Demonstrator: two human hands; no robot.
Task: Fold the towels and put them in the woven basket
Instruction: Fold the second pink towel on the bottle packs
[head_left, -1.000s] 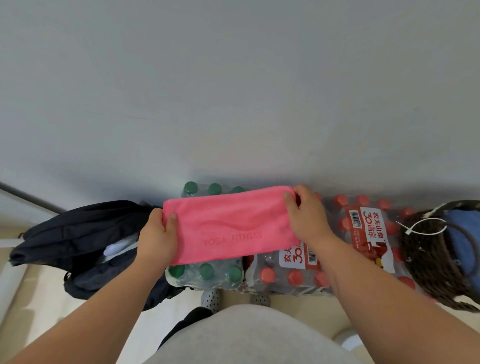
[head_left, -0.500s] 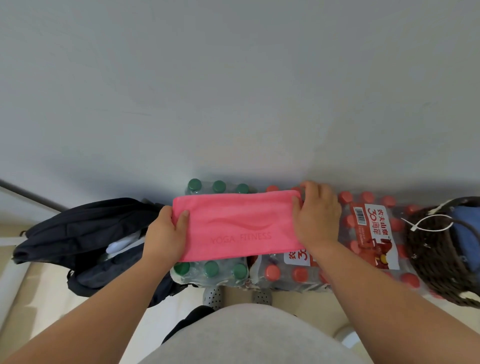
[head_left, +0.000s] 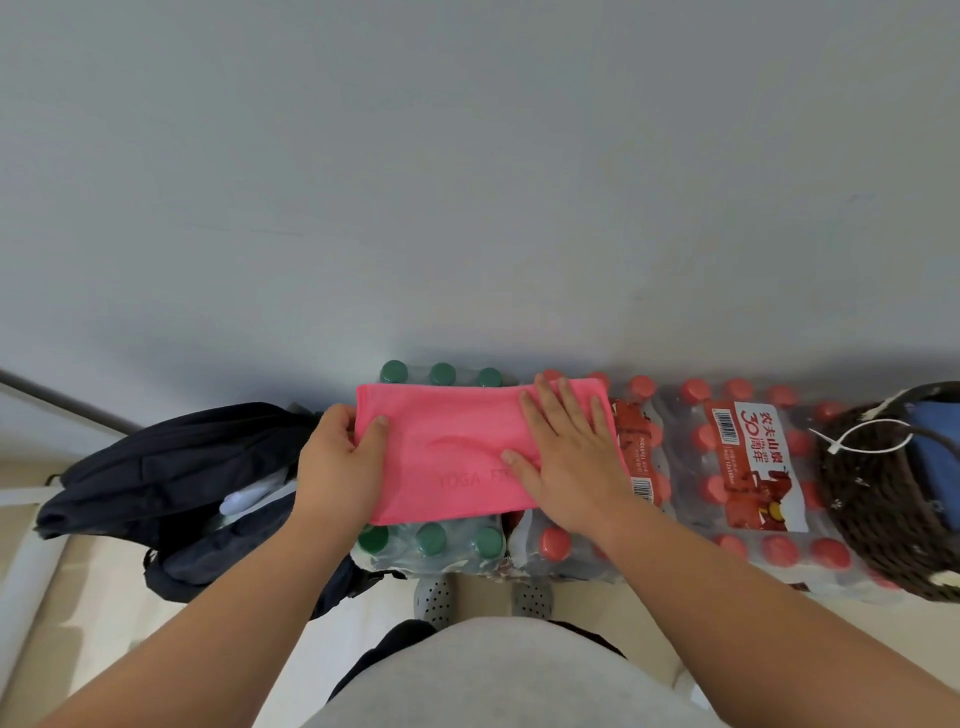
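Pink folded towel lies flat on shrink-wrapped bottle packs. Left hand pinches its left edge, thumb on top, fingers curled under. Right hand presses flat on towel's right half, fingers spread wide. Woven basket sits well right of right fingers, blue cloth inside. Dark backpack just left of left fingers.

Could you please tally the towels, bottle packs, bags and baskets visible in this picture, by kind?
Pink towel: 1
Blue towel in the woven basket: 1
Green-capped bottle pack: 1
Red-capped bottle packs: 2, as far as the wrapping shows
Dark bag: 1
Woven basket: 1
Total: 7
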